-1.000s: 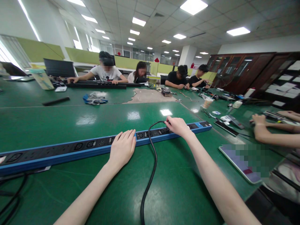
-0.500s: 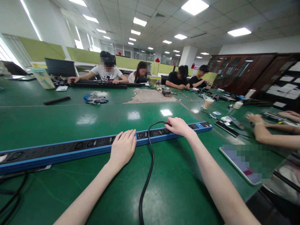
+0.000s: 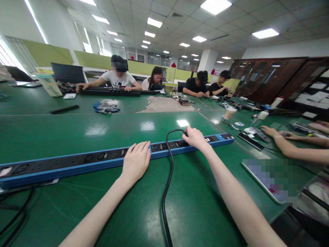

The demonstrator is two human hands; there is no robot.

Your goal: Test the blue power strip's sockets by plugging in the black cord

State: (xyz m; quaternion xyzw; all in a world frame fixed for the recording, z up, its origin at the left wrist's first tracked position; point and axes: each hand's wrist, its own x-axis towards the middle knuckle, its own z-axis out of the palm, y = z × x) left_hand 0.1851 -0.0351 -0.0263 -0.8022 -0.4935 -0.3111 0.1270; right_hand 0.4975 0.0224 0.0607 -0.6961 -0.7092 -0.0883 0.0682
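Observation:
A long blue power strip [image 3: 77,164] with black sockets lies across the green table [image 3: 77,133] in front of me. My left hand [image 3: 135,162] rests flat on its middle, fingers together and stretched out. My right hand [image 3: 195,138] is closed on a black plug at the strip's right part. From the plug a black cable [image 3: 168,171] arches up and runs down toward me over the table.
A tablet [image 3: 267,176] lies at the right near another person's arm [image 3: 288,148]. Remotes and small items [image 3: 253,134] lie beyond the strip's right end. Several people sit at the far side with black strips [image 3: 110,92]. Gloves [image 3: 106,107] and a black bar [image 3: 64,109] lie mid-table.
My right hand has lifted slightly with the plug, and the cable's arch stands higher and has shifted right. The neighbour's hand has slid left over the table. My left hand stays put.

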